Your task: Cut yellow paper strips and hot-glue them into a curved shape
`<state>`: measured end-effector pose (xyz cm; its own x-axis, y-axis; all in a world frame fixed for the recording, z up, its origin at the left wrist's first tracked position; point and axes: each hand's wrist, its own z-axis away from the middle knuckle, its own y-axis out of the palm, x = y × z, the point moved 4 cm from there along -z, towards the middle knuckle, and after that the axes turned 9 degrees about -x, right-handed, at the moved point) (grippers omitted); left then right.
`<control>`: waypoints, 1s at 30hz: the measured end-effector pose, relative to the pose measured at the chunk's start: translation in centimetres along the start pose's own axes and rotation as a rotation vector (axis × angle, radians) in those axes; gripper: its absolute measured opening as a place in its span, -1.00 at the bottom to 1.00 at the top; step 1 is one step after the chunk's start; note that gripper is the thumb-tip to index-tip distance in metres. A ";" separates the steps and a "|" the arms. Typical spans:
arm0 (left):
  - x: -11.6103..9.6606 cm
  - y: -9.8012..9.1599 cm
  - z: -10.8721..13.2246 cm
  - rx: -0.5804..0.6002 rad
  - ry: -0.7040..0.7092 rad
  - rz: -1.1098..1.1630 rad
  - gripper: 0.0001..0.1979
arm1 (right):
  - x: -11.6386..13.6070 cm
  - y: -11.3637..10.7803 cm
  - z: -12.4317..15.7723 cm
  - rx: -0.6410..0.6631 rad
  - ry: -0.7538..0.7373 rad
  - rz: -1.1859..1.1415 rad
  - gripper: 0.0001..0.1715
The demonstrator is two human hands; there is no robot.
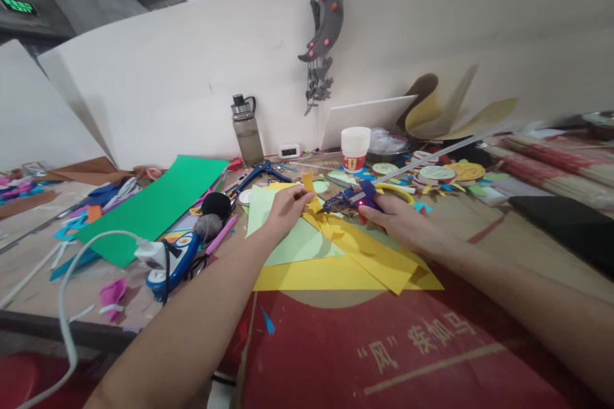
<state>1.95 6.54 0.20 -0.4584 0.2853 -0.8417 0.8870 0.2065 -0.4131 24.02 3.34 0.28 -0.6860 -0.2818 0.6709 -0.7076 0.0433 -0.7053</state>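
Observation:
My left hand point(288, 211) pinches a small piece of yellow felt point(308, 183) over the middle of the table. In my right hand point(396, 218) is a purple glue gun point(355, 197) with a small red light glowing on it. A clear glue stick point(432, 156) runs out from its rear, up and to the right. The nozzle points left, close to the yellow piece; whether they touch I cannot tell. Beneath both hands lie pale green sheets point(275, 246) and yellow sheets point(307, 276), with a folded yellow strip point(374, 255) on top.
A green sheet point(158, 211) and a blue power strip point(175, 265) with a white cable lie left. At the back stand a water bottle point(248, 134), a digital clock point(289, 151) and stacked paper cups point(355, 148). A black tablet-like slab point(566, 227) lies right. Red cardboard point(326, 351) covers the front.

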 end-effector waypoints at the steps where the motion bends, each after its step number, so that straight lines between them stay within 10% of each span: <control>1: 0.0 0.0 0.0 0.001 -0.005 0.003 -0.72 | 0.0 0.0 0.0 0.012 0.005 0.000 -0.60; 30: 0.6 -0.6 -0.2 -0.106 -0.130 0.070 -0.68 | 0.5 -1.2 0.9 -0.012 0.133 -0.191 -0.58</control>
<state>1.17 6.76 -0.01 -0.3789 0.1808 -0.9076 0.9023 0.2903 -0.3188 24.70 2.33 1.28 -0.5550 -0.1572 0.8169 -0.8282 0.0127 -0.5602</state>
